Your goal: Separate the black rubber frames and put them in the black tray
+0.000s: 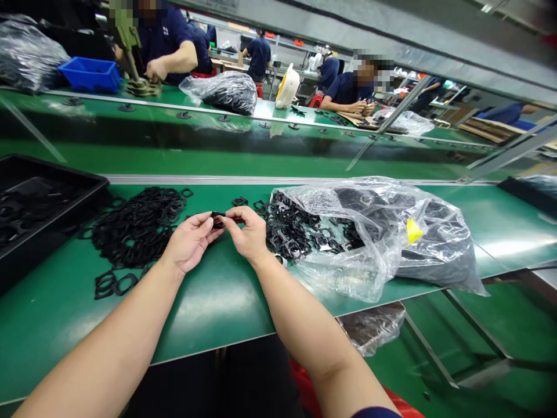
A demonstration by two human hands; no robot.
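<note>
Forearms (130,334): reached over the green table (213,307).
Black part (218,219): sat between both hands, above the table.
Left hand (190,241): pinched the part's left side.
Right hand (252,237): gripped its right side.
Ring heap (134,226): lay left of the hands.
Clear bag (439,241): lay to the right, black pieces (291,232) at its mouth.
Black tray (98,182): stood far left.

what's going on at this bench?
A person is holding a small black part between the fingers of the left hand and right hand, just above a green table. To the left lies a pile of black ring-shaped parts, with a black tray beyond it. To the right, a clear plastic bag lies open, more black pieces at its mouth. Other people are in the background.
</note>
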